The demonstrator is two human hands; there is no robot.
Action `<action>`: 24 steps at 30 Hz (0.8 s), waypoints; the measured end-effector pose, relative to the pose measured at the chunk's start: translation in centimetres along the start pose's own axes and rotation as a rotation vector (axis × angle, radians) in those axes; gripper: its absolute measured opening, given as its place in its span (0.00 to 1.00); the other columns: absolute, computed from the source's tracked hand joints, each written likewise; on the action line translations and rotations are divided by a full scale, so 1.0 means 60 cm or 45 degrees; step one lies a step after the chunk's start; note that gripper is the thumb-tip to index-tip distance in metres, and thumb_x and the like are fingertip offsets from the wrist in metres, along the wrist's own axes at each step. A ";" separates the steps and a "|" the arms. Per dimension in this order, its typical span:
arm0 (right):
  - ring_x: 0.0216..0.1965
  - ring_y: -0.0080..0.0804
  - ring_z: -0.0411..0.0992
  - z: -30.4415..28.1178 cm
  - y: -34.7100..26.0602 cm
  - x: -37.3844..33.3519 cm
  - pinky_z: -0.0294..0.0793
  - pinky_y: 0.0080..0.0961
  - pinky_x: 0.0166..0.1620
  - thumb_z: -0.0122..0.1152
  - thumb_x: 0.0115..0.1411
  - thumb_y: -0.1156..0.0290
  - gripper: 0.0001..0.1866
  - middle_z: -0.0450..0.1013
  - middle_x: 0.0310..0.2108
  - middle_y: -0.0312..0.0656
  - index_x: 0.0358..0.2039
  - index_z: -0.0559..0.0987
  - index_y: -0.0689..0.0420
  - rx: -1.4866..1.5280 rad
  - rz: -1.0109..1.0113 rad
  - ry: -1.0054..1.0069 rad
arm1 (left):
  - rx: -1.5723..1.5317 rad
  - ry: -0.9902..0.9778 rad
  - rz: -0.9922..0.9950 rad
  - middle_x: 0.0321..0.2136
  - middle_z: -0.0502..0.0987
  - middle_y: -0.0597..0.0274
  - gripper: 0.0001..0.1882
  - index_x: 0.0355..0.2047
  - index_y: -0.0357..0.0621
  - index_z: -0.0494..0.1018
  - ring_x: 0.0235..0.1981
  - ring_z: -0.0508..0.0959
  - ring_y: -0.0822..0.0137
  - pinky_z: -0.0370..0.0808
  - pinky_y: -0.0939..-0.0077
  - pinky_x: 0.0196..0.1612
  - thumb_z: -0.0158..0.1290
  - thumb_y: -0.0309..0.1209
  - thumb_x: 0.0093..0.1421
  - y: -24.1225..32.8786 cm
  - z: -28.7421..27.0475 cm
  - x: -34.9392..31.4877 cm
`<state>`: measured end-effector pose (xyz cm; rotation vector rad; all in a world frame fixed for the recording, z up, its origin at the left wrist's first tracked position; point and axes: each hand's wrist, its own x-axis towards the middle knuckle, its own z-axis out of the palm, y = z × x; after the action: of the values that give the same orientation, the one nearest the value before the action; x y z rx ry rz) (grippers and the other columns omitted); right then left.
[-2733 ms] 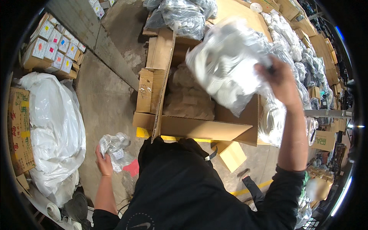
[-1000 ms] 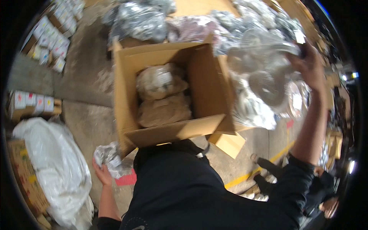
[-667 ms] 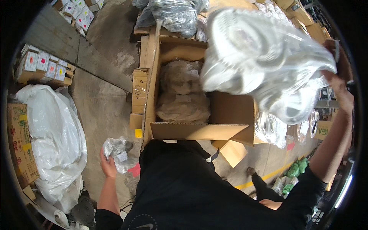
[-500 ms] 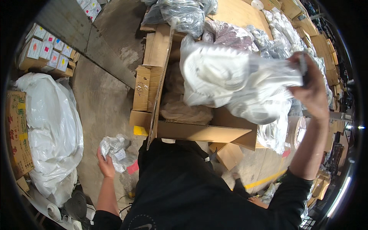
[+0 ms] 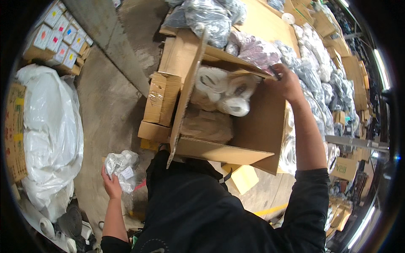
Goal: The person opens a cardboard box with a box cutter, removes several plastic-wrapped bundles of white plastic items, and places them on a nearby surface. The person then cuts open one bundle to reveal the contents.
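My left hand (image 5: 112,185), low at the left, is closed on a crumpled clear plastic bag (image 5: 122,164) with a white label on it. My right hand (image 5: 287,84) is over the far right corner of an open cardboard box (image 5: 257,122). Its fingers are closed around a small dark, narrow object (image 5: 275,72) whose kind I cannot make out. Inside the box, on its left side, lie white rolls (image 5: 211,80) in clear plastic. Nearer to me in the box are more brownish plastic-wrapped goods (image 5: 209,126).
A large white plastic-wrapped bundle (image 5: 52,135) stands at the left, below stacked labelled boxes (image 5: 59,38). A metal beam (image 5: 105,36) slants down beside the box. Grey plastic bags (image 5: 206,19) and bagged goods (image 5: 312,50) lie beyond it. A small carton (image 5: 241,179) sits near my legs.
The clear bag of white rolls that my right hand held above the box is now down inside it. My right hand has moved left, to the box's far right corner. My left hand keeps its bag.
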<state>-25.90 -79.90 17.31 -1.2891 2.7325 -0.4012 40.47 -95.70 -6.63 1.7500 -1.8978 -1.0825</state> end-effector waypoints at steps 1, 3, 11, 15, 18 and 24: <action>0.35 0.49 0.78 -0.028 0.023 -0.007 0.75 0.36 0.40 0.72 0.50 0.61 0.22 0.78 0.31 0.52 0.39 0.76 0.62 -0.015 0.173 0.011 | 0.005 -0.024 -0.008 0.57 0.70 0.43 0.34 0.66 0.46 0.55 0.58 0.72 0.49 0.68 0.62 0.58 0.46 0.18 0.59 -0.003 -0.001 0.001; 0.28 0.46 0.74 -0.077 0.068 -0.041 0.73 0.35 0.35 0.70 0.53 0.58 0.20 0.76 0.25 0.51 0.33 0.76 0.63 -0.002 0.313 0.212 | 0.029 -0.053 0.021 0.58 0.69 0.43 0.34 0.67 0.47 0.55 0.59 0.71 0.50 0.66 0.63 0.60 0.46 0.19 0.59 -0.012 0.003 0.011; 0.14 0.28 0.70 -0.194 0.280 -0.363 0.67 0.30 0.16 0.71 0.52 0.53 0.24 0.72 0.18 0.41 0.31 0.78 0.65 0.189 1.241 0.119 | -0.032 -0.156 0.198 0.64 0.60 0.45 0.35 0.67 0.44 0.54 0.65 0.62 0.49 0.61 0.60 0.65 0.44 0.16 0.57 -0.004 0.004 0.059; 0.13 0.29 0.69 -0.160 0.293 -0.489 0.65 0.29 0.14 0.74 0.49 0.47 0.32 0.71 0.17 0.44 0.27 0.76 0.69 0.260 1.532 -0.110 | -0.076 -0.253 0.379 0.65 0.59 0.43 0.36 0.67 0.43 0.53 0.65 0.61 0.49 0.60 0.59 0.65 0.42 0.13 0.57 0.048 0.002 0.068; 0.15 0.29 0.68 -0.144 0.294 -0.515 0.63 0.28 0.16 0.74 0.46 0.42 0.35 0.72 0.20 0.42 0.28 0.78 0.68 0.400 1.562 -0.095 | -0.010 -0.256 0.436 0.62 0.62 0.42 0.35 0.67 0.41 0.54 0.63 0.65 0.49 0.62 0.60 0.63 0.41 0.13 0.58 0.096 0.007 0.074; 0.17 0.25 0.66 -0.122 0.324 -0.518 0.61 0.25 0.18 0.75 0.45 0.49 0.28 0.70 0.21 0.38 0.35 0.80 0.62 0.692 1.392 -0.269 | 0.024 -0.230 0.478 0.63 0.63 0.43 0.34 0.67 0.41 0.54 0.63 0.65 0.52 0.61 0.62 0.64 0.41 0.15 0.59 0.148 0.029 0.087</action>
<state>-21.93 -42.73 18.19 0.3017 2.4066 -0.7148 32.11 -100.60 -2.64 1.2644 -2.2342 -1.1069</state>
